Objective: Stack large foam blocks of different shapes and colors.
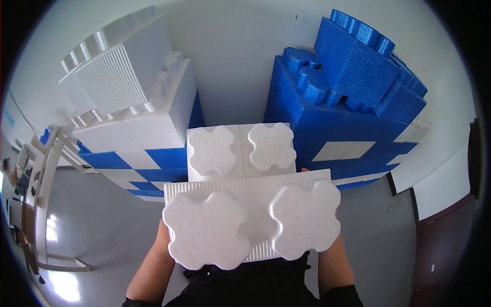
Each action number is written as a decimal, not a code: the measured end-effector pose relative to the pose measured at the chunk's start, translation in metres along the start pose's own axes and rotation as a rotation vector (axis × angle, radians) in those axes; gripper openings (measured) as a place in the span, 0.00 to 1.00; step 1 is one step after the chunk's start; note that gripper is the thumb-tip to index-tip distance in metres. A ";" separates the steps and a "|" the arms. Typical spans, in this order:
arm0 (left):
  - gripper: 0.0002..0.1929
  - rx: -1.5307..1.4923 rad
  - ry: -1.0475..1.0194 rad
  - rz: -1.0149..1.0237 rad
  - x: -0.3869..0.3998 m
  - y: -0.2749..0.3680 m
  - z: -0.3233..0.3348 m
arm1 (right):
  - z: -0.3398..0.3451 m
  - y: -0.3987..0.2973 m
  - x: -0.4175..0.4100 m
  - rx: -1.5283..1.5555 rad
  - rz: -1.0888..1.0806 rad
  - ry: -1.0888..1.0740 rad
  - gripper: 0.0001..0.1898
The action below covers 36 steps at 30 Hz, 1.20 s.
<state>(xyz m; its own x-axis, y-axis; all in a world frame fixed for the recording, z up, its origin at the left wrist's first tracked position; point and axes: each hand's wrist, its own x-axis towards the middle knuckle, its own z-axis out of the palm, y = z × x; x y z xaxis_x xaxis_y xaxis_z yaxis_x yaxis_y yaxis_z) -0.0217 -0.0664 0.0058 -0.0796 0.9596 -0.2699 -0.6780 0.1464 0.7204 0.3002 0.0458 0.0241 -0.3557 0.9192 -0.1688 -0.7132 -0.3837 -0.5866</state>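
Observation:
A large white foam building block [261, 218] is held level in front of my torso, its two clover-shaped studs facing up. My left hand is hidden behind its left side, and only my left forearm [151, 264] shows. A fingertip of my right hand [305, 170] peeks past the block's far edge; the rest is mostly covered. Just beyond is a second white studded block [241, 153], partly overlapped by the near one. Whether it rests on the stack or is carried too, I cannot tell.
A stack of blue and white foam blocks stands ahead, with a white column [126, 92] at left and a blue column [337, 84] at right. Far left are a white-framed table [48, 199] and a person [9, 170]. A dark red door [441, 245] is at right.

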 end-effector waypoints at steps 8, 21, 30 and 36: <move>0.21 0.218 0.020 0.123 -0.004 -0.006 -0.013 | 0.012 0.005 -0.008 -0.023 -0.074 0.001 0.25; 0.21 0.421 -0.104 0.226 0.004 0.004 -0.016 | -0.019 0.018 -0.018 -0.236 -0.152 0.102 0.27; 0.22 0.396 -0.085 0.265 0.012 0.004 -0.018 | -0.024 0.014 -0.019 -0.236 -0.243 0.090 0.28; 0.22 0.386 -0.071 0.289 0.017 0.003 -0.021 | -0.031 0.022 -0.030 -0.230 -0.303 0.084 0.29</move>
<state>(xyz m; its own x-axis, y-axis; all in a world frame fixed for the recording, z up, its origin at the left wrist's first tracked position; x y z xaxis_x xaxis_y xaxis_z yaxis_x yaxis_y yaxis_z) -0.0404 -0.0549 -0.0103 -0.1657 0.9861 0.0104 -0.3140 -0.0628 0.9473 0.3139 0.0122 -0.0084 -0.0925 0.9955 -0.0194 -0.6207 -0.0729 -0.7806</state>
